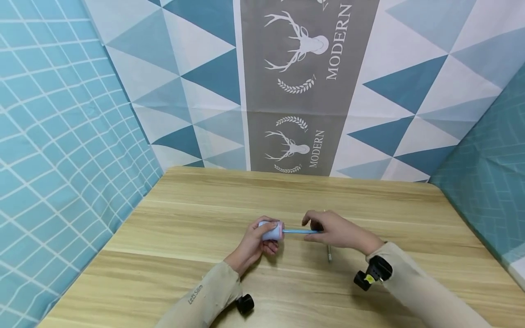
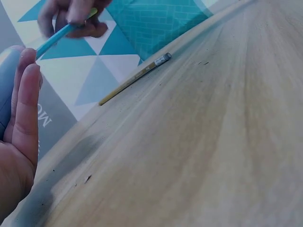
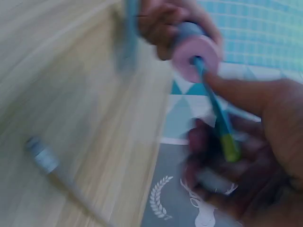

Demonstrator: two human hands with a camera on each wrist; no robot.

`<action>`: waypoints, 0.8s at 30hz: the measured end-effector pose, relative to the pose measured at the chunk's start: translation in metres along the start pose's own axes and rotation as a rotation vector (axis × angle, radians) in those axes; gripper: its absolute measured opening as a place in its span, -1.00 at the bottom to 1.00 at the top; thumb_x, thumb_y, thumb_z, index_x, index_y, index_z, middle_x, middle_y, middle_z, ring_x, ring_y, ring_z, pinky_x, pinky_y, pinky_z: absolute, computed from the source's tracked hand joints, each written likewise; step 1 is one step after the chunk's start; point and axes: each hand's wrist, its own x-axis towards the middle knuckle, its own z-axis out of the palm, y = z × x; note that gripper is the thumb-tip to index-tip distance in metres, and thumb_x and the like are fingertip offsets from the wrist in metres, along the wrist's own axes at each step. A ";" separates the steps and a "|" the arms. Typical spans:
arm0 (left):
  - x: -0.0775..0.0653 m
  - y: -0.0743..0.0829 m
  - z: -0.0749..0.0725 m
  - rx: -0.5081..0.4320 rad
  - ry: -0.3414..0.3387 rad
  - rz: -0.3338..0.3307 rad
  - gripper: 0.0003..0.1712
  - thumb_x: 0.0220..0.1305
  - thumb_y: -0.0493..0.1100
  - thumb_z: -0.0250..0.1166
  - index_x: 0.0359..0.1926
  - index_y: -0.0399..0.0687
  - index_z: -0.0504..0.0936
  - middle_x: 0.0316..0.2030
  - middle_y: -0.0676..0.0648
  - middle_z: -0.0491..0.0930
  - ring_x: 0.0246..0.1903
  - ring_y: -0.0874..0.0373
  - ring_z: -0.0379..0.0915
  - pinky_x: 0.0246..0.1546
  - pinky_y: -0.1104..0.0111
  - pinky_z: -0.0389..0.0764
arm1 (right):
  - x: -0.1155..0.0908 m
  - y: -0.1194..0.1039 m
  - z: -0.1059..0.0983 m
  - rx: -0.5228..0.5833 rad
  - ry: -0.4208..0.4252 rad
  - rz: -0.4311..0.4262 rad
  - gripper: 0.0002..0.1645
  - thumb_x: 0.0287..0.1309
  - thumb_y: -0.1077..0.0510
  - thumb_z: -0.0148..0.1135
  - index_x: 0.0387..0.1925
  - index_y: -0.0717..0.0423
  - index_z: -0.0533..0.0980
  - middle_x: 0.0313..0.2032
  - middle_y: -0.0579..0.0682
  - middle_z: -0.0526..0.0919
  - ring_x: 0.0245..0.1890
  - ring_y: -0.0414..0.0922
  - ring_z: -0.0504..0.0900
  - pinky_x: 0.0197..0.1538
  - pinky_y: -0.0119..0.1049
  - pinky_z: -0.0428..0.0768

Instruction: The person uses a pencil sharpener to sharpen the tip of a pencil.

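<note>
My left hand (image 1: 256, 243) grips a small pale blue cylinder with a pink end, a pencil sharpener (image 1: 270, 231), off the table. A blue pencil (image 1: 297, 231) runs into the hole in its pink face, seen head-on in the right wrist view. The pencil's free end is yellow-green (image 3: 230, 149). My right hand (image 1: 338, 230) is around that free end with thumb and fingers spread apart, the pencil lying between them. Motion blurs the right fingers in both wrist views. The pencil's tip is hidden inside the sharpener (image 2: 9, 82).
Another pencil (image 2: 137, 78), with a metal band at one end, lies on the wooden table (image 1: 197, 273), partly beneath my right hand in the head view. Behind the table hangs a patterned cloth (image 1: 205, 91), with blue-checked cloth (image 1: 61, 136) at the left.
</note>
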 end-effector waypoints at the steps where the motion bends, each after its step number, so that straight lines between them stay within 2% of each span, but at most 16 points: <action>1: 0.000 0.000 0.000 -0.003 0.004 -0.002 -0.87 0.33 -0.18 0.19 -0.21 0.06 0.67 -0.53 -0.12 0.63 -0.76 0.19 0.55 -0.75 0.40 0.63 | -0.002 0.000 0.002 -0.084 0.036 -0.085 -0.84 0.28 0.17 0.32 -0.19 0.15 0.54 -0.45 -0.16 0.57 -0.51 -0.32 0.46 -0.49 -0.41 0.53; 2: 0.001 0.000 0.001 -0.006 0.009 -0.004 -0.87 0.33 -0.18 0.19 -0.21 0.05 0.67 -0.53 -0.13 0.63 -0.76 0.19 0.54 -0.76 0.39 0.63 | -0.004 0.001 0.004 -0.187 0.075 -0.176 -0.86 0.25 0.21 0.33 -0.23 0.14 0.53 -0.44 -0.17 0.56 -0.50 -0.34 0.46 -0.48 -0.43 0.54; 4: 0.001 0.000 0.001 -0.008 0.021 -0.006 -0.88 0.33 -0.18 0.18 -0.21 0.03 0.66 -0.54 -0.12 0.63 -0.76 0.19 0.53 -0.77 0.40 0.62 | -0.006 0.004 0.010 -0.399 0.162 -0.343 -0.91 0.32 0.22 0.25 -0.30 0.12 0.49 -0.43 -0.16 0.54 -0.51 -0.35 0.44 -0.50 -0.48 0.54; 8: 0.001 0.000 0.001 -0.022 0.036 -0.015 -0.89 0.32 -0.17 0.19 -0.23 0.01 0.64 -0.54 -0.12 0.62 -0.77 0.21 0.51 -0.78 0.44 0.58 | -0.002 0.012 0.021 -0.784 0.339 -0.594 -0.69 0.57 0.12 -0.15 -0.34 0.15 0.39 -0.47 -0.11 0.45 -0.54 -0.28 0.38 -0.53 -0.50 0.48; 10: 0.001 0.000 0.000 -0.027 0.034 -0.024 -0.90 0.32 -0.16 0.19 -0.23 0.00 0.64 -0.54 -0.12 0.62 -0.77 0.21 0.50 -0.78 0.46 0.56 | 0.001 0.015 0.025 -0.884 0.402 -0.678 -0.58 0.61 0.09 -0.30 -0.37 0.15 0.37 -0.49 -0.10 0.43 -0.57 -0.25 0.36 -0.57 -0.49 0.45; 14: 0.001 -0.001 0.000 -0.020 0.023 -0.034 -0.90 0.33 -0.16 0.19 -0.23 0.01 0.63 -0.53 -0.11 0.62 -0.77 0.22 0.50 -0.78 0.47 0.56 | 0.010 0.020 0.030 -1.005 0.519 -0.796 -0.59 0.60 0.08 -0.23 -0.41 0.12 0.37 -0.56 -0.10 0.41 -0.64 -0.25 0.34 -0.63 -0.49 0.40; 17: 0.000 -0.002 0.000 -0.014 0.024 -0.033 -0.90 0.34 -0.16 0.18 -0.23 0.01 0.63 -0.52 -0.11 0.62 -0.77 0.23 0.50 -0.75 0.46 0.59 | 0.015 0.021 0.033 -0.992 0.556 -0.824 -0.59 0.59 0.09 -0.19 -0.45 0.11 0.36 -0.63 -0.13 0.37 -0.69 -0.27 0.27 -0.67 -0.50 0.32; 19: 0.000 -0.002 0.000 -0.018 0.028 -0.032 -0.90 0.35 -0.16 0.18 -0.23 0.01 0.63 -0.53 -0.11 0.62 -0.76 0.23 0.51 -0.75 0.46 0.60 | 0.017 0.020 0.034 -0.889 0.530 -0.792 -0.57 0.58 0.07 -0.18 -0.49 0.08 0.33 -0.67 -0.15 0.33 -0.70 -0.30 0.18 -0.68 -0.52 0.24; 22: 0.001 -0.002 0.000 -0.027 0.039 -0.033 -0.90 0.35 -0.16 0.17 -0.24 -0.01 0.63 -0.55 -0.10 0.63 -0.77 0.22 0.52 -0.76 0.46 0.60 | 0.019 0.016 0.036 -0.591 0.407 -0.644 -0.58 0.54 0.07 -0.06 -0.53 0.04 0.29 -0.71 -0.22 0.28 -0.70 -0.39 0.09 -0.69 -0.57 0.16; 24: 0.001 -0.002 0.000 -0.031 0.047 -0.037 -0.90 0.35 -0.16 0.18 -0.25 -0.02 0.62 -0.57 -0.11 0.63 -0.77 0.22 0.53 -0.78 0.47 0.59 | 0.018 0.013 0.036 -0.314 0.288 -0.463 -0.58 0.48 0.09 0.07 -0.56 0.01 0.27 -0.71 -0.27 0.24 -0.70 -0.43 0.07 -0.68 -0.59 0.12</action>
